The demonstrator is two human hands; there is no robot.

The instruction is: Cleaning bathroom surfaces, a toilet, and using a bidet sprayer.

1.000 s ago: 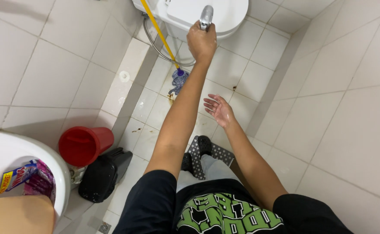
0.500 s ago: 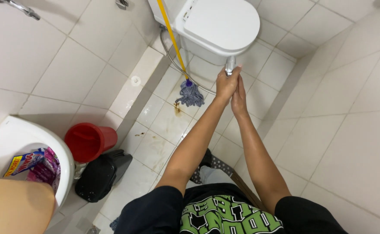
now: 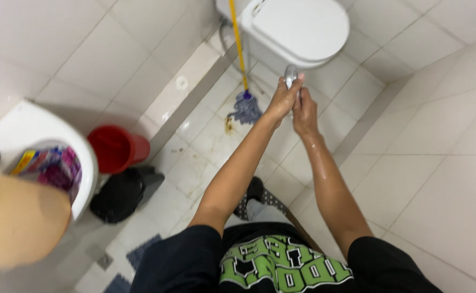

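Metal spray head (image 3: 290, 74) sits between both hands in front of the closed white toilet (image 3: 297, 27). It looks hard, light and wet, so probably slippery; the narrow neck below the head seems the best grip. Left hand (image 3: 282, 101) wraps its fingers around it, right hand (image 3: 304, 111) presses beside, fingers half bent. Mop (image 3: 245, 106), red bucket (image 3: 117, 149) and black bag (image 3: 119, 194) crowd the floor (image 3: 194, 157).
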